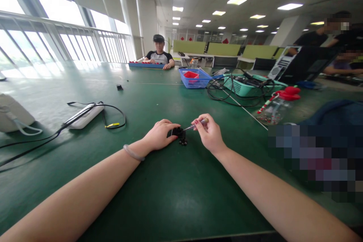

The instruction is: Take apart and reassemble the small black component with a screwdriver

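On the green table (170,181), my left hand (161,135) grips a small black part (176,132) between thumb and fingers; its exact kind is too small to make out. My right hand (210,135) holds a screwdriver (202,121) by its handle, fingers closed round it. The thin shaft points left and down, and its tip meets or nearly meets the black part. Just below lie a few tiny black pieces with shiny spots (183,142), touching or very close to that part.
Left of my hands lies a white power strip (86,116) with black cable. Ahead are a blue basket (195,80), a green basket (241,87) with tangled cables and a red-lidded bottle (279,106). A person (159,55) sits across the table; other people are at right.
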`<state>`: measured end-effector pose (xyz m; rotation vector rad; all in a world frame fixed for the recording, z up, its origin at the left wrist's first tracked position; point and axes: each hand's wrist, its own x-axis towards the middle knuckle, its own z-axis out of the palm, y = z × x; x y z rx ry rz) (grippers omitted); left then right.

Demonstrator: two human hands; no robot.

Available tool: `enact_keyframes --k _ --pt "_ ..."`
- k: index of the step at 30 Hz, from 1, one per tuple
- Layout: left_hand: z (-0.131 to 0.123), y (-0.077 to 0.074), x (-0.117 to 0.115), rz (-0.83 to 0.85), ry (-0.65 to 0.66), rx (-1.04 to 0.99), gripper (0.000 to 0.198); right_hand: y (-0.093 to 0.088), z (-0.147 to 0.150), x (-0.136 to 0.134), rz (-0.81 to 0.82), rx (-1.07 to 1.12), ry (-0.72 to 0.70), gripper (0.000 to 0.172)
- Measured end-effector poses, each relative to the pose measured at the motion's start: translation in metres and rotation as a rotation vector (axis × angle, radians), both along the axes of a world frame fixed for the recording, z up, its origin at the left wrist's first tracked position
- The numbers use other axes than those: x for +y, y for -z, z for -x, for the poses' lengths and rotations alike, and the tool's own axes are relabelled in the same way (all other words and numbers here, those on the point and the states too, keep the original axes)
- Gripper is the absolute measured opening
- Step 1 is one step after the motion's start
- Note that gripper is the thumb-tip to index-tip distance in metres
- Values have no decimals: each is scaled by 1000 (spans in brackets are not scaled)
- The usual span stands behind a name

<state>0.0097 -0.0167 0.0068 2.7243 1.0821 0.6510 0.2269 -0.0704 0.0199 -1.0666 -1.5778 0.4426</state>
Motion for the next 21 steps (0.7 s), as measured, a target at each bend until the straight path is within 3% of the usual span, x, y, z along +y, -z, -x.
enact_keyframes --k 5,14,21 --pt "0 0 2 -1 -16 1 46 -2 1 -5 -86 49 9 18" --pt "1 1 4 5 -8 -13 47 -9 6 -14 -83 -287 -80 9" --pt "0 2 3 -9 -15 -15 47 -10 8 -23 -187 -360 -211 6"
